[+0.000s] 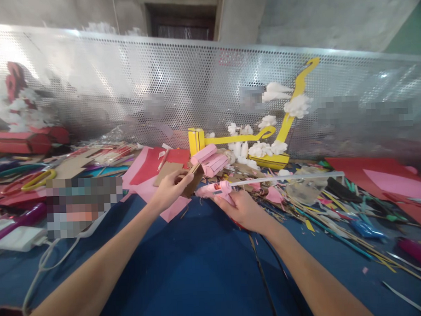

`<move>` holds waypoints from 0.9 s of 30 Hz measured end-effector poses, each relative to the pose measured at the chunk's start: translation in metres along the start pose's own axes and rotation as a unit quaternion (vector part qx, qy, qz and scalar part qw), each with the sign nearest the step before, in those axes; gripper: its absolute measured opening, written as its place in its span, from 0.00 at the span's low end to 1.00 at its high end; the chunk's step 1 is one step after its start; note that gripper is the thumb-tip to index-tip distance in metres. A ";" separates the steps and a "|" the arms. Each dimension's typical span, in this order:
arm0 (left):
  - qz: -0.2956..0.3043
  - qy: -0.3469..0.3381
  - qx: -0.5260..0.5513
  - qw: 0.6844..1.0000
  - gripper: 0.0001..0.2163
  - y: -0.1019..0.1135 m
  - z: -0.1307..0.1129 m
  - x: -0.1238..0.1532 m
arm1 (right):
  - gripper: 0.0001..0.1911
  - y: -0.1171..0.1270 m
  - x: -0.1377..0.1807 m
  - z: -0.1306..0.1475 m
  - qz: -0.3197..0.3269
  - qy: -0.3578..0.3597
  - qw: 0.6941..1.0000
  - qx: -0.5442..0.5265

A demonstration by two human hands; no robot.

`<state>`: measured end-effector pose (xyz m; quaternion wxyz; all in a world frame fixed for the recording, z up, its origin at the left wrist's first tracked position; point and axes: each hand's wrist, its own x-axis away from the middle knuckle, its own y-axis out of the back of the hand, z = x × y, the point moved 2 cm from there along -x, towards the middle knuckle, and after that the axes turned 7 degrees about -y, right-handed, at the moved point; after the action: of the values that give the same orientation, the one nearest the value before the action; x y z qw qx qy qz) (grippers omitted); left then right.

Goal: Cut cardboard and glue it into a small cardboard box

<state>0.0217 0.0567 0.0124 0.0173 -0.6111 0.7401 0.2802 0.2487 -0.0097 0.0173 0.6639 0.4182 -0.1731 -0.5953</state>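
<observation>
My left hand (169, 188) is closed on a small brown cardboard piece (193, 179), held just above the blue table top (187, 269). Around the grip of a pink glue gun (215, 190) my right hand (243, 210) is wrapped, and the gun's nozzle points left at the cardboard piece, almost touching it. A long pale glue stick (290, 178) sticks out of the gun's back to the right. Its black cord (259, 267) runs down toward me between my arms.
Pink cardboard boxes (210, 160) and a yellow paper model with white cotton clouds (265, 142) stand behind my hands. Red and pink sheets (380, 175), paper scraps, yellow scissors (38, 179) and a white charger (20, 238) lie around. A perforated metal screen (194, 85) closes the back.
</observation>
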 end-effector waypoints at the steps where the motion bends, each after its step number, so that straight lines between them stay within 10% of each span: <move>1: 0.002 0.000 -0.002 1.000 0.25 0.000 0.000 0.000 | 0.24 -0.001 0.000 0.000 0.013 -0.003 1.000 0.004; 27: 0.010 0.002 -0.007 1.000 0.23 -0.002 -0.002 0.000 | 0.19 0.007 -0.008 -0.017 -0.099 -0.002 0.995 0.020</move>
<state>0.0244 0.0556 0.0138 0.0083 -0.6040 0.7444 0.2847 0.2638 0.0032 0.0150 0.5931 0.4450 -0.1442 -0.6552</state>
